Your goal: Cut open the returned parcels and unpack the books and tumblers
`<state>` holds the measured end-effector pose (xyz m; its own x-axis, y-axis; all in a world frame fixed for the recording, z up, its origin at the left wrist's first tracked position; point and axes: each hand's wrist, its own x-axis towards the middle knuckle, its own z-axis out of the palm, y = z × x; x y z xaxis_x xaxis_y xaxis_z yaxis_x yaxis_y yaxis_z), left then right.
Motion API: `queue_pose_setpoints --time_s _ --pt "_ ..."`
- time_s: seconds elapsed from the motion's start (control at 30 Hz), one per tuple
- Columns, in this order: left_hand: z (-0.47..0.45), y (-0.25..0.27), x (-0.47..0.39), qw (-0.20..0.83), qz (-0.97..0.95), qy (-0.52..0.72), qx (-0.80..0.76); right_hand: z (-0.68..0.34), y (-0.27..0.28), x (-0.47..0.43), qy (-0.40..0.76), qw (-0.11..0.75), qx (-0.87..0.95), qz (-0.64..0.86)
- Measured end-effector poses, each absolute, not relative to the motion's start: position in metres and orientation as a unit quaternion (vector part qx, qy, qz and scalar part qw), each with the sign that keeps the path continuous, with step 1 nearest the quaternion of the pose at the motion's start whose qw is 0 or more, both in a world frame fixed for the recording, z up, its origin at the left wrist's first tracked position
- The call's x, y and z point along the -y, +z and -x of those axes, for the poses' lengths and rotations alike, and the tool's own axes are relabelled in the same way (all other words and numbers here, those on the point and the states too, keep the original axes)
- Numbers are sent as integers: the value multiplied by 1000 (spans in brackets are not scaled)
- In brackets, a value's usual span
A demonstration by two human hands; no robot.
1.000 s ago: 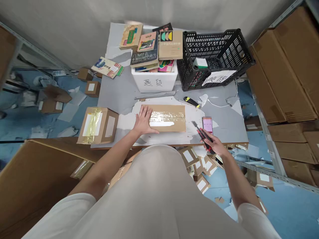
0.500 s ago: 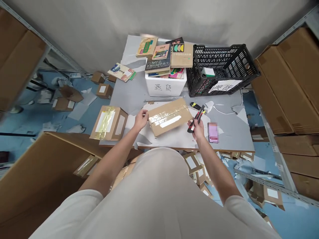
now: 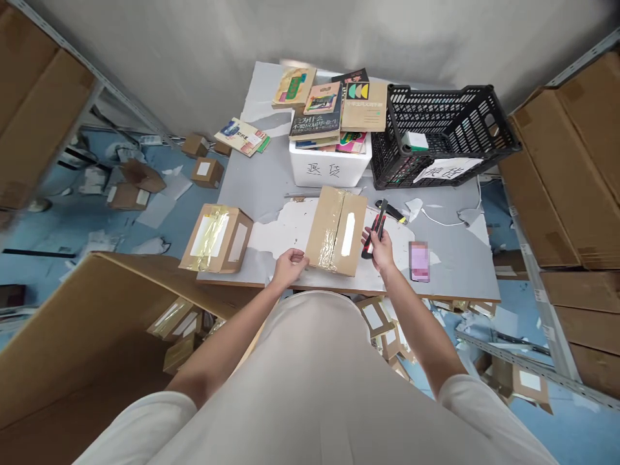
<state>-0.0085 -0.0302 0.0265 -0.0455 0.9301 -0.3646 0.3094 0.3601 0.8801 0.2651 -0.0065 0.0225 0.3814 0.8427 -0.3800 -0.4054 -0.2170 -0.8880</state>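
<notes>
A taped cardboard box [image 3: 349, 239] with a white label lies on the table in front of me, its tape seam running away from me. The curled fingers of my left hand [image 3: 289, 267] grip its near left corner. My right hand [image 3: 382, 250] is wrapped round a red and black utility knife [image 3: 371, 241], whose blade points away from me, beside the box's right side. Just beyond that hand lies a second, black and yellow utility knife [image 3: 393, 212].
Another taped box [image 3: 216, 240] stands at the table's left. Behind are a white bin [image 3: 330, 170] piled with books and a black plastic crate [image 3: 445, 135]. A phone [image 3: 419, 261] lies at right. A large open carton [image 3: 92, 336] stands at lower left.
The cardboard box has turned from lying slantwise to pointing away from me. My left hand has moved right and nearer to me, along with its corner. The right hand still holds the utility knife.
</notes>
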Motion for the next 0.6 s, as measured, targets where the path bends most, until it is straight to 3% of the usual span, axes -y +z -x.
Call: queue_pose_setpoints --time_s 0.3,0.47,0.6 --pt "-46 48 -135 330 -729 242 -549 -244 37 127 657 535 -14 531" --pt "-63 39 -187 371 -743 150 -536 -228 48 129 708 499 -44 497" --pt "-57 35 -181 377 -708 189 -567 -231 47 118 692 508 -25 512"
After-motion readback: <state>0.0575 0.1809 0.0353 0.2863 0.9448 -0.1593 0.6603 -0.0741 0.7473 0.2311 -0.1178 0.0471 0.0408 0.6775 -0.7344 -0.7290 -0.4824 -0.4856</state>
